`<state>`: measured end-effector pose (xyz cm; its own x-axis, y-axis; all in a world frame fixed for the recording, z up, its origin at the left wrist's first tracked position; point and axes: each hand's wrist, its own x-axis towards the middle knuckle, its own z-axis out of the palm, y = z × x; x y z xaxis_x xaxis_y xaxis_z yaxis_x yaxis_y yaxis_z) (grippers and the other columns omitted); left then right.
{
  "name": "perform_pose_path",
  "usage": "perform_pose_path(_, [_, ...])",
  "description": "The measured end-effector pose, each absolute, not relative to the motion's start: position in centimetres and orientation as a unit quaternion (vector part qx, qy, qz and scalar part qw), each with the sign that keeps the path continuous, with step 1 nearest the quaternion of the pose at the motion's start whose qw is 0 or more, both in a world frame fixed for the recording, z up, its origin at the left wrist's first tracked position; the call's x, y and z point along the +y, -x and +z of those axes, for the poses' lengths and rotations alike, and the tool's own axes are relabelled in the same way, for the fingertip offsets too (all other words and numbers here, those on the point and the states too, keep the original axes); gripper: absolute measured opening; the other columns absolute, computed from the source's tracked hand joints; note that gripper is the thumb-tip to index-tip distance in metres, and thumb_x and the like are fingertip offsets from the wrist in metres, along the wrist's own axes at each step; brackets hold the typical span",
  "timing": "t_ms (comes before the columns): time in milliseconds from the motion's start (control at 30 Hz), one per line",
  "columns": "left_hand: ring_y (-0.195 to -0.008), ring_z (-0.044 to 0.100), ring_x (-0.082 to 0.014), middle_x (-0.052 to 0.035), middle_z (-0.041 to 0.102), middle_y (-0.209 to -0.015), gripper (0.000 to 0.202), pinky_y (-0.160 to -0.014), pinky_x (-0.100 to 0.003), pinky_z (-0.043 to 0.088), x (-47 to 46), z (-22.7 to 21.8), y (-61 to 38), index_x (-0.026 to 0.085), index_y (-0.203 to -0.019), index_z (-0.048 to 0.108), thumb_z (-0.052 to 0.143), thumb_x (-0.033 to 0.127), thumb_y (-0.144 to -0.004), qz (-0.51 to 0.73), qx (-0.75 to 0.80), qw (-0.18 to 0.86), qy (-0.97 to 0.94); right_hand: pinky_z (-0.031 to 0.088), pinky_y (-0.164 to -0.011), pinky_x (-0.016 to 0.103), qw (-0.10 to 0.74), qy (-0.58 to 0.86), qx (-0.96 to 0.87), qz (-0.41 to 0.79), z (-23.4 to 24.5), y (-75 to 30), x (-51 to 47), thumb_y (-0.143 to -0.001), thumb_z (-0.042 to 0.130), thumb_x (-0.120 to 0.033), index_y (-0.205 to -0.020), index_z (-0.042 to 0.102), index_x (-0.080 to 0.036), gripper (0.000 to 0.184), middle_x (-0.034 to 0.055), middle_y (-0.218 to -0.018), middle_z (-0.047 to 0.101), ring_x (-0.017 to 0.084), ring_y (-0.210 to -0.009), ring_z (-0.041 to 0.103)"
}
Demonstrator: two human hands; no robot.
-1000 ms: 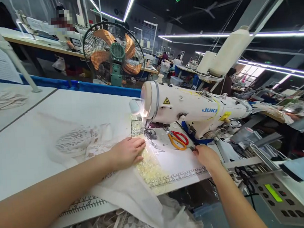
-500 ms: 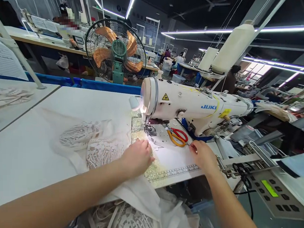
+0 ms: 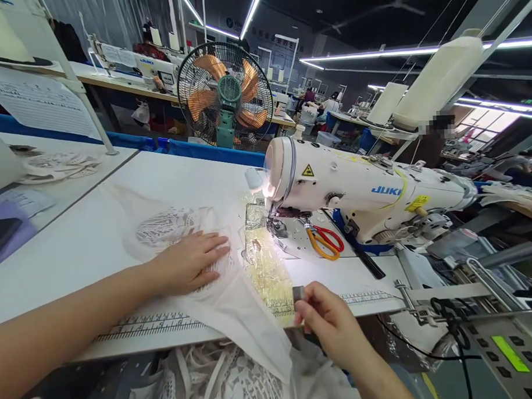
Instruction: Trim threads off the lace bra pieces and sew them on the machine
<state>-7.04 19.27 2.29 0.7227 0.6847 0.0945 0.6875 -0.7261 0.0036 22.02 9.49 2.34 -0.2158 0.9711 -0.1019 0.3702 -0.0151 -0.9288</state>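
My left hand (image 3: pixel 190 261) lies flat, fingers stretched out, on white lace fabric (image 3: pixel 175 232) spread over the white sewing table (image 3: pixel 75 247). My right hand (image 3: pixel 329 322) is closed at the table's front edge, pinching a small grey block (image 3: pixel 298 293) between thumb and fingers. The white sewing machine (image 3: pixel 361 190) stands to the right, its lamp lighting the needle area (image 3: pixel 275 225). Orange-and-red scissors (image 3: pixel 324 241) lie on the machine bed. A yellowish clear sheet (image 3: pixel 266 266) lies in front of the needle.
A standing fan (image 3: pixel 225 96) with orange blades turns behind the table. Large thread cones (image 3: pixel 436 80) rise at the right. A control panel (image 3: pixel 507 348) sits at lower right. More lace (image 3: pixel 211 382) hangs below the table edge. Papers (image 3: pixel 36 103) and a post stand far left.
My right hand has come back from beside the scissors to the table's front edge, now pinching a small grey block. My left hand slid leftward over the lace. The view shifted left.
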Motion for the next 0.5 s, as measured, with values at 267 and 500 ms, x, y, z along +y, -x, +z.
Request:
perform_pose_path(267, [-0.111,0.053,-0.0378,-0.0164,0.058,-0.126,0.04,-0.083,-0.051,0.047,13.5,-0.4,7.6,0.012,-0.116,0.062,0.039,0.03,-0.089,-0.079,-0.456,0.159,0.872,0.045,-0.084,0.034,0.338,0.365,-0.761,0.417,3.1,-12.0,11.8,-0.081,0.047,-0.022,-0.075,0.047,-0.02,0.007,0.0107,-0.109,0.064,0.019,-0.097,0.059])
perform_pose_path(500, [-0.104,0.057,-0.029,-0.0163,0.058,-0.125,0.048,-0.084,-0.039,0.047,14.8,0.8,9.6,0.012,-0.119,0.059,0.049,0.044,-0.085,-0.046,-0.426,0.075,0.9,0.048,-0.077,0.032,0.336,0.467,-0.74,0.347,1.3,-8.3,19.8,-0.084,0.045,-0.025,-0.075,0.047,-0.021,0.01,0.0078,-0.099,0.066,0.018,-0.091,0.061])
